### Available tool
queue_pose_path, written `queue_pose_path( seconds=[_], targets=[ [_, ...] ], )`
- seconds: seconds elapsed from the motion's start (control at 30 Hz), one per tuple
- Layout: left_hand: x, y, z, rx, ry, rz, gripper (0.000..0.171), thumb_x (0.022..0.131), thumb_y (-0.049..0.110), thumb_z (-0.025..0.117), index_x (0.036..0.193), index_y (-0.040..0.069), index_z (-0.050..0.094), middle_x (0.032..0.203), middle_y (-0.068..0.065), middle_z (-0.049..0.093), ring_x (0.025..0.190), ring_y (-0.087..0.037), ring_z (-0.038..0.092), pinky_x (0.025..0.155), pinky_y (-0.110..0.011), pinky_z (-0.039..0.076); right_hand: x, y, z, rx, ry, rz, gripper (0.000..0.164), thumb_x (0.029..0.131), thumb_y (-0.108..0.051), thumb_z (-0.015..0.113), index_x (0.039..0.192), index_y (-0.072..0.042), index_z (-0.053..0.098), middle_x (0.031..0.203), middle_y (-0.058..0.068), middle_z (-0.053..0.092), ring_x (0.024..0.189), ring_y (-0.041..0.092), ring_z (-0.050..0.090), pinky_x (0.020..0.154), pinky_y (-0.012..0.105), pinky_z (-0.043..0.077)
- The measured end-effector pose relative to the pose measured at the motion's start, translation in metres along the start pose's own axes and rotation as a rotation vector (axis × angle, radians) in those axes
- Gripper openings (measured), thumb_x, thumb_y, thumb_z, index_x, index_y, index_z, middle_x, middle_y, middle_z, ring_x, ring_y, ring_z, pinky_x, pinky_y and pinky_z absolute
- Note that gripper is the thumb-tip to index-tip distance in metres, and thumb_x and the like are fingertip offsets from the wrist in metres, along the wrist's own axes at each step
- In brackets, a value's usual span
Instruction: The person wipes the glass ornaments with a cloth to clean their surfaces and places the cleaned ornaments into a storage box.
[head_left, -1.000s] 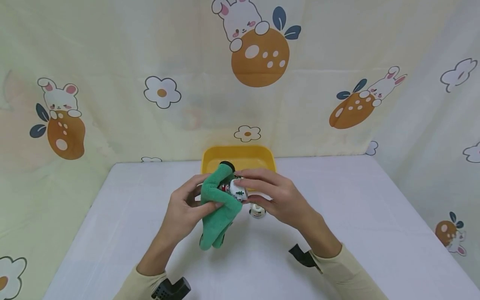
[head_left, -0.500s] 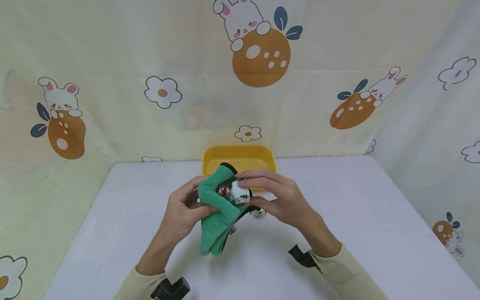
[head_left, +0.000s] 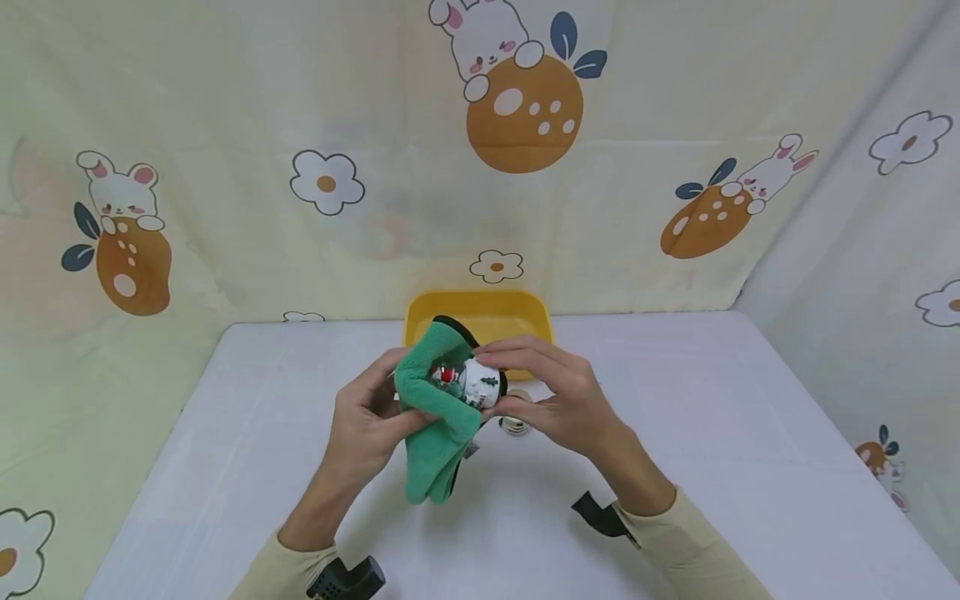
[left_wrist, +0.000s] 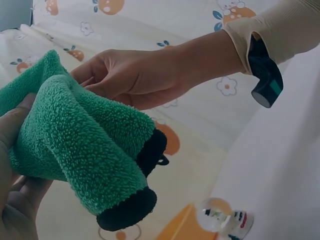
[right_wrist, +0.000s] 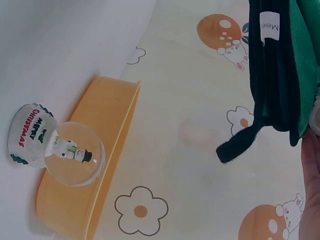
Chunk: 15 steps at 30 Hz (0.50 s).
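Note:
In the head view my left hand [head_left: 371, 412] grips a green towel [head_left: 431, 454] with black edging, its thumb on the front. The towel wraps part of a snow globe [head_left: 482, 383], whose clear dome with a red figure points left into the folds. My right hand [head_left: 562, 396] holds the globe's white base between thumb and fingers. From the left wrist, the fluffy towel [left_wrist: 75, 135] hides this globe. A second snow globe [right_wrist: 31, 135], lettered "Merry Christmas" and with a snowman inside, stands upright on the table; the hands partly cover it in the head view.
Behind the hands a yellow tray [head_left: 487, 310] stands at the table's back edge, just beyond the standing globe. A patterned curtain [head_left: 247, 217] rises behind the white table [head_left: 675, 433]. Dark wrist mounts [head_left: 348, 577] sit at both sleeves.
The held globe has turned and shifted slightly right, showing more of its base and dark underside. The towel's upper edge has opened wider beside the dome. Both hands stay nearly in place.

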<state>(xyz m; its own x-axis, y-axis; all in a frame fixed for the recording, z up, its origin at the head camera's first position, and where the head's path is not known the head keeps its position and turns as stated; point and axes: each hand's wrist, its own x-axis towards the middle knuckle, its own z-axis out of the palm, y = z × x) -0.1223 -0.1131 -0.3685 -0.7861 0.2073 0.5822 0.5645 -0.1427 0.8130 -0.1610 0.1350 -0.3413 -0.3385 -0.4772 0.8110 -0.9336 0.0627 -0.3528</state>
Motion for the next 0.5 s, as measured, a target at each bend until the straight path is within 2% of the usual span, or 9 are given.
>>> queue_pose_path(
  seconds=[0.27, 0.5],
  targets=[
    [-0.0025, -0.0028, 0.0007, 0.047, 0.011, 0.006, 0.057, 0.087, -0.008, 0.075, 0.139, -0.005, 0.053, 0.131, -0.006, 0.062, 0.111, -0.020, 0.068, 0.085, -0.037, 0.061, -0.0015, -0.0014, -0.0008, -0.016, -0.046, 0.049, 0.046, 0.090, -0.035, 0.073, 0.118, 0.002, 0.066, 0.115, 0.014, 0.070, 0.109, 0.025, 0.067, 0.096, 0.026, 0.056],
    [-0.0034, -0.0039, -0.0008, 0.091, 0.002, 0.007, 0.059, 0.084, -0.013, 0.075, 0.138, -0.004, 0.054, 0.129, -0.008, 0.063, 0.110, -0.019, 0.069, 0.084, -0.037, 0.061, 0.0002, -0.0021, -0.0048, -0.008, -0.079, 0.001, 0.044, 0.093, -0.031, 0.072, 0.122, 0.001, 0.065, 0.117, 0.013, 0.068, 0.110, 0.026, 0.065, 0.095, 0.024, 0.056]
  ],
)
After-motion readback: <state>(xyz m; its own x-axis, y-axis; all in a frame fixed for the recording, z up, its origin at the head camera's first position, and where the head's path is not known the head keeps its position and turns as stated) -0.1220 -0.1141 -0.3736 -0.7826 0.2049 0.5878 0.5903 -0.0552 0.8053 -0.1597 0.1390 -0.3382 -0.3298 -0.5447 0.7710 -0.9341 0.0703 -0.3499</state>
